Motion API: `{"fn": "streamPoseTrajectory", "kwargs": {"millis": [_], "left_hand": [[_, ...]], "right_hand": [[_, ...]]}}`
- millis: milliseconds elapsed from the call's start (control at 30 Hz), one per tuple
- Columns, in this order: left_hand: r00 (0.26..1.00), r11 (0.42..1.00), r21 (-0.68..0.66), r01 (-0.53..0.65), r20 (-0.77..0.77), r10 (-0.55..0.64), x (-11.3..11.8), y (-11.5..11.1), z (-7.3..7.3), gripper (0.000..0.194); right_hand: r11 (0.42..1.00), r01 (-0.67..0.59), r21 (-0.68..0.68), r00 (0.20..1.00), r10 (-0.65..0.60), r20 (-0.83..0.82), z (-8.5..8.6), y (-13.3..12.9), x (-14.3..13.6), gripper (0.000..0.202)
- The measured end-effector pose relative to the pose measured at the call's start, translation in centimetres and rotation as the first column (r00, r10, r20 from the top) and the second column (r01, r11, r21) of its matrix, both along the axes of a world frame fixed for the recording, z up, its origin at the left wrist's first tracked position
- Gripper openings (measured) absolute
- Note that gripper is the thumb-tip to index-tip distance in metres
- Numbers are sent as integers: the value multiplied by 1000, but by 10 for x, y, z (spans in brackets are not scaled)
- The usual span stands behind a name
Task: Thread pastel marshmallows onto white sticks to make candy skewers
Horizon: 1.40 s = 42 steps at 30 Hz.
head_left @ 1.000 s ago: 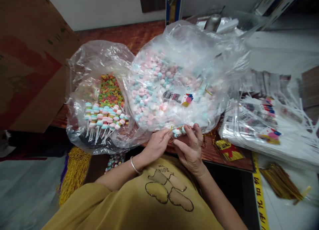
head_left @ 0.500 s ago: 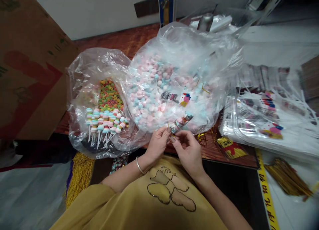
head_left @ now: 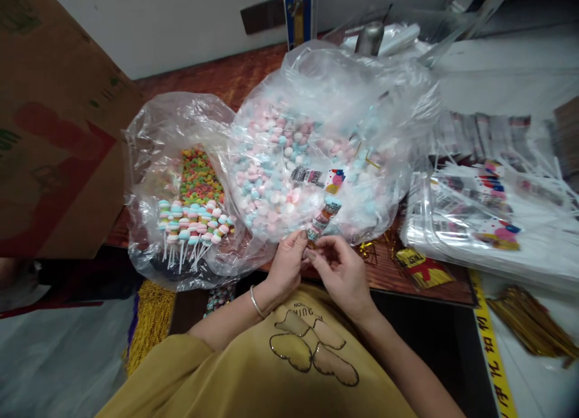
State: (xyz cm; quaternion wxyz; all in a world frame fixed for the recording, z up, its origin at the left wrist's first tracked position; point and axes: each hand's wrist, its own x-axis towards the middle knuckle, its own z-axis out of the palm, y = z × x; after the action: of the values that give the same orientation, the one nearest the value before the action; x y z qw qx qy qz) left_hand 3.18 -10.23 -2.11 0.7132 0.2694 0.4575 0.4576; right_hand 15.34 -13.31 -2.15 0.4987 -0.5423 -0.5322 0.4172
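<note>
At the near edge of the table both my hands meet around the lower end of a small printed candy bag (head_left: 324,218), which points up and away from me. My left hand (head_left: 287,259) pinches the bag's gathered end between thumb and fingers. Close against it, my right hand (head_left: 342,272) has its thumb and fingers pressed together at the same end; what they grip there is too small to make out. Just beyond lies a large clear plastic sack of pink, blue and white marshmallows (head_left: 265,171), with a flat printed bag (head_left: 319,178) on top.
Left, marshmallow sticks (head_left: 192,225) lie beside colourful ring candies (head_left: 199,175) on clear plastic. A cardboard box (head_left: 58,134) stands further left. On the right are stacked printed bags (head_left: 470,219), a yellow twist-tie packet (head_left: 423,267) and loose gold ties (head_left: 534,321).
The candy bag in my hands has turned more upright, its far end swinging left. My hands stay close together in nearly the same place. The view has shifted slightly.
</note>
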Motion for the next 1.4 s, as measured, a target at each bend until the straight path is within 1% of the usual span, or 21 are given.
{"fn": "streamPoseTrajectory", "kwargs": {"millis": [100, 167, 233, 333, 367, 433, 500, 600, 733, 800, 900, 1000, 1067, 1167, 1233, 1300, 1400], "left_hand": [[1000, 1000, 0, 9, 16, -9, -1, 1, 2, 49], [999, 1000, -10, 0, 35, 0, -3, 2, 5, 49], [999, 1000, -8, -16, 42, 16, -4, 4, 6, 50], [998, 998, 14, -59, 20, 58, -2, 3, 5, 50], [998, 998, 22, -65, 15, 65, 0, 2, 4, 50], [998, 998, 28, -61, 16, 60, 1, 1, 3, 50], [998, 999, 15, -39, 43, 38, 2, 0, 3, 50], [991, 999, -52, 14, 135, -7, -1, 0, 6, 49], [949, 977, -153, 149, 300, -98, -8, 2, 8, 50], [928, 965, -165, 203, 347, -136, -10, 3, 7, 50], [908, 959, -138, 246, 379, -178, -12, 3, 5, 53], [904, 959, -108, 262, 375, -204, -12, 3, 1, 54], [915, 961, -98, 257, 344, -210, -12, 2, 0, 54], [953, 977, -78, 201, 245, -176, -10, 1, 2, 53], [977, 989, -55, 141, 170, -130, -9, 1, 5, 51], [985, 993, -41, 113, 134, -107, -8, 1, 8, 49], [972, 984, -42, 174, 167, -165, -11, 1, 8, 48]], "right_hand": [[997, 26, 69, 993, -34, 115, -1, 3, 1, 16], [994, 23, 103, 986, -40, 160, -4, 6, 4, 15], [996, 4, 90, 990, -16, 140, -6, 6, 7, 17], [999, -36, 25, 999, 36, 16, -5, 4, 5, 16], [999, -38, 20, 999, 37, 3, -3, 3, 3, 16], [998, -30, 47, 999, 28, 36, 0, 3, 0, 14], [995, -32, 94, 995, 23, 95, 2, 5, -2, 10], [983, -71, 172, 989, 46, 142, 4, 9, 1, 12], [943, -108, 314, 978, 45, 202, 7, 14, 8, 9], [929, -155, 336, 974, 88, 207, 10, 16, 10, 10], [913, -235, 335, 967, 186, 172, 14, 17, 12, 15], [914, -240, 326, 967, 197, 159, 18, 18, 14, 16], [918, -257, 303, 963, 217, 159, 19, 19, 14, 16], [930, -254, 268, 960, 209, 185, 20, 19, 14, 15], [945, -212, 248, 965, 163, 204, 19, 20, 13, 13], [955, -179, 237, 971, 133, 200, 18, 21, 13, 11], [954, -181, 240, 975, 141, 175, 18, 23, 15, 10]]}}
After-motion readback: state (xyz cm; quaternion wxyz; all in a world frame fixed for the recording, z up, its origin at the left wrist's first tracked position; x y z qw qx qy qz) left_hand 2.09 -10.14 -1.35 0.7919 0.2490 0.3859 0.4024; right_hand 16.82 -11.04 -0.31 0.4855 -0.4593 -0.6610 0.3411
